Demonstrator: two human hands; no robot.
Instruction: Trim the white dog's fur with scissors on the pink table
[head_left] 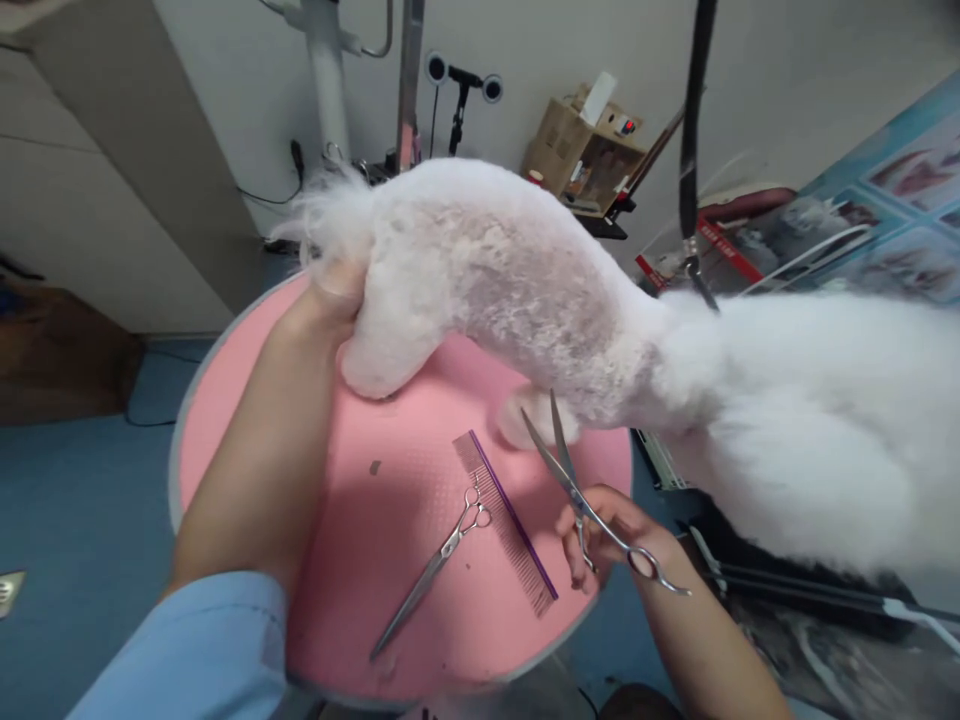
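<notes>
My left hand (330, 290): closed around the rear of the white dog (510, 280), just below its tail, fingers buried in fur. My right hand (607, 535): fingers through the loops of curved scissors (581, 490), blades parted narrowly, tips just beneath the dog's belly by a paw. Dog: standing on the round pink table (225, 400), between both hands, leashed to a black strap (690, 150). On the table, near my right hand: purple comb (510, 520), touching a second pair of scissors (435, 570), lying shut
</notes>
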